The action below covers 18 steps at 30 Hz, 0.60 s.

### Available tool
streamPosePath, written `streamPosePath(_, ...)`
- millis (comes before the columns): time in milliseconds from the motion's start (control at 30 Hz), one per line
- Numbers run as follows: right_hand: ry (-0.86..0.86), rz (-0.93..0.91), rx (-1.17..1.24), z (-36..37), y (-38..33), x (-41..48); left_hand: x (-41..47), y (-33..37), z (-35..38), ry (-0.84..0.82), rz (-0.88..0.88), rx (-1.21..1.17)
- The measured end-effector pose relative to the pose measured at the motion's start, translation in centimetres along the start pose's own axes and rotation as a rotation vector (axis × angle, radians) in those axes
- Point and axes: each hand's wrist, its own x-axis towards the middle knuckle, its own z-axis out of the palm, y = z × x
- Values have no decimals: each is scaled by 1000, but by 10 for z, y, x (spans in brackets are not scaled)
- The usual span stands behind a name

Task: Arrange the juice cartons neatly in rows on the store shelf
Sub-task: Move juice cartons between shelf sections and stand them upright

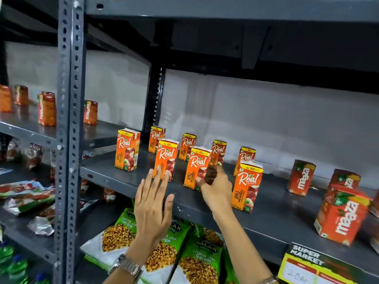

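Note:
Several orange Real apple juice cartons stand in two loose rows on the grey shelf [131,181]. My right hand [217,187] grips the third front-row carton [196,167] by its lower right side. My left hand [152,203] is flat with its fingers spread, and the fingertips touch the base of the second front-row carton [166,158]. Another front carton [127,152] stands at the far left, and one [247,187] stands nearer the edge on the right. Red Maaza cartons [341,214] stand scattered further right.
A perforated steel upright [68,119] divides the shelving. More Maaza cartons [47,108] sit on the left bay's shelf. Green snack packets [196,253] lie on the shelf below, and a yellow price label [307,265] hangs on the shelf edge at the lower right.

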Motion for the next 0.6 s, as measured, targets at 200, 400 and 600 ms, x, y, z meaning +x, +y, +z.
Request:
streamPosePath(200,87,-210,145,-31,-17,-21,11,34,-8,172,-9,-155)
streamPosePath(400,295,-393,273,-120,-25,-38,13,122,-2,212,62,-302)
streamPosePath(600,632,-431,192,-258,24,-43,1,256,26,176,5,-622)
